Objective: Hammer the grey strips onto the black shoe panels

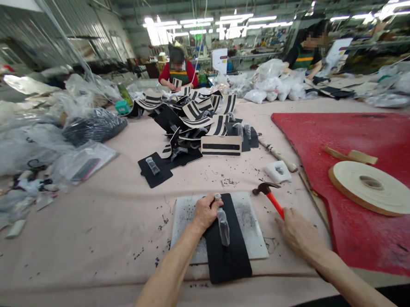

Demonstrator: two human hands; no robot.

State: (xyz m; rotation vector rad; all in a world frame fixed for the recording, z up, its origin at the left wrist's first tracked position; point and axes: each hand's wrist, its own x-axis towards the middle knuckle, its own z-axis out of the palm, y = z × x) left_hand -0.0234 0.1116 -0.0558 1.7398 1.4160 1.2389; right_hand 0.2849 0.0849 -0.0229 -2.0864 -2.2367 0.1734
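My right hand (pixel 299 233) is wrapped round the orange-red handle of a claw hammer (pixel 273 199), its dark head pointing left over the table. My left hand (pixel 206 211) is closed on a short metal punch (pixel 218 197) that stands at the upper left of a black panel (pixel 236 248). A handle wrapped in clear plastic (pixel 223 228) lies along the panel's middle. Under the panel is a pale, speckled board (pixel 252 226); the panel's lower end reaches past its near edge. The punch's lower end is hidden by my fingers.
A pile of black and cream striped panels (pixel 196 116) fills the table's middle, with a separate black panel (pixel 154 169) before it. A tape roll (pixel 373 187) lies on a red sheet (pixel 366 242) at right. Plastic bags (pixel 22 133) crowd the left. Two people work across the table.
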